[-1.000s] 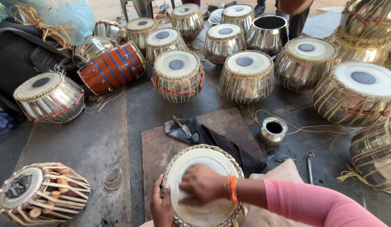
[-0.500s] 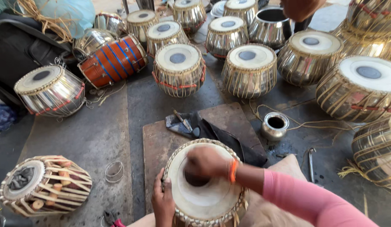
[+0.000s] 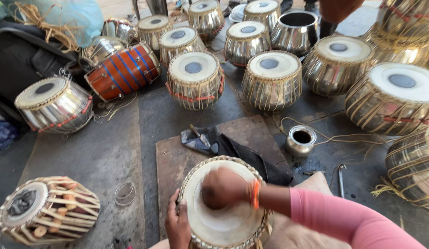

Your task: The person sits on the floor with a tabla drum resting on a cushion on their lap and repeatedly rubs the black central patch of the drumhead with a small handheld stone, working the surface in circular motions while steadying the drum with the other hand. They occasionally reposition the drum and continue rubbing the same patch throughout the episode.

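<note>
Grey floor (image 3: 108, 152) holds many drums; small metal pot (image 3: 300, 140) looks dark inside. Left hand (image 3: 177, 226) grips drum (image 3: 223, 221) rim; right hand (image 3: 223, 188), blurred and curled, presses its skin.

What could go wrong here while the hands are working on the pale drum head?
The right hand is blurred on the round pale skin drum head, while only the left hand grips its laced rim; the drum might slip or tilt. The small shiny metal pot stands open near the pink sleeve, so an elbow could perhaps knock it. Loose pale cord beside it may snag.
</note>
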